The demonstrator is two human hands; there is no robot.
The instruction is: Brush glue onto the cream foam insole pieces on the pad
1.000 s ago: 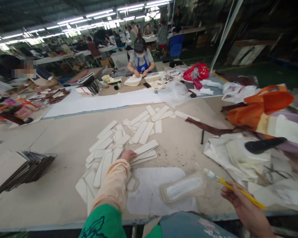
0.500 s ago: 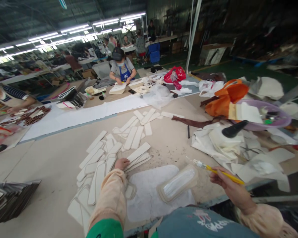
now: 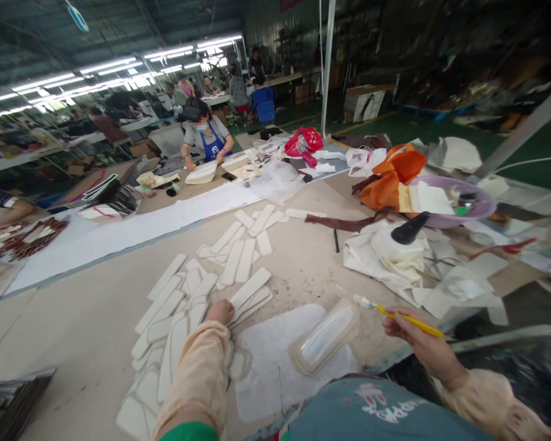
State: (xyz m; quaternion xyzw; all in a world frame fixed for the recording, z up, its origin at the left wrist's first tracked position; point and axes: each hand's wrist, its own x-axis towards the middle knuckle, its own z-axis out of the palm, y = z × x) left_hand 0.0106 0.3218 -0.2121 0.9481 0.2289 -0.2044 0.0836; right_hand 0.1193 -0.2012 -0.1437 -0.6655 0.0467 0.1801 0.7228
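My left hand (image 3: 220,312), fingers curled together, is closed at the near end of a small stack of white rounded strips (image 3: 252,288); its fingertips are partly hidden. More white strips (image 3: 169,331) lie spread in overlapping piles around that hand. In my right hand (image 3: 416,340) is a yellow-handled brush (image 3: 380,309), its pale, coated tip pointing left above the table. Between the hands lies a white paper sheet (image 3: 266,373). On it rests a beige rounded piece (image 3: 298,361) with a shiny white strip (image 3: 328,335) along its middle.
Right of the work stand a white container with a black nozzle (image 3: 411,229), a lilac basin (image 3: 480,211) and an orange cloth (image 3: 383,190). A dark rod (image 3: 336,241) lies mid-table. Across the table a co-worker (image 3: 206,135) handles pale pieces. Dark stacked sheets (image 3: 13,401) sit lower left.
The view has swung slightly to the right, so the scene shifts left. My left hand stays at the strip stack, and my right hand still holds the brush in nearly the same place.
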